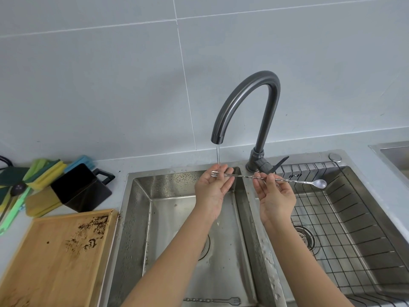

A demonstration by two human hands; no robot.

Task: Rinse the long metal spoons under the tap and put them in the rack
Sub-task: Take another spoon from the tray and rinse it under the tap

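Spoon (269, 178) level, lengthwise left-right, bowl right over rack (345, 218) (fork end under stream), right hand (275, 199) pinching mid-shaft, left hand (212, 188) open beneath.

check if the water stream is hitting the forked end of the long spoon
Touching. The head view shows the water stream falling from the tap onto the long spoon's forked end above the left hand.

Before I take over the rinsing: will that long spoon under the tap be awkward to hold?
Probably somewhat. The spoon is thin and wet from the stream, so it may slip. It stays straight between the left hand and right hand, so it looks stiff. Its twisted stem should give some grip.
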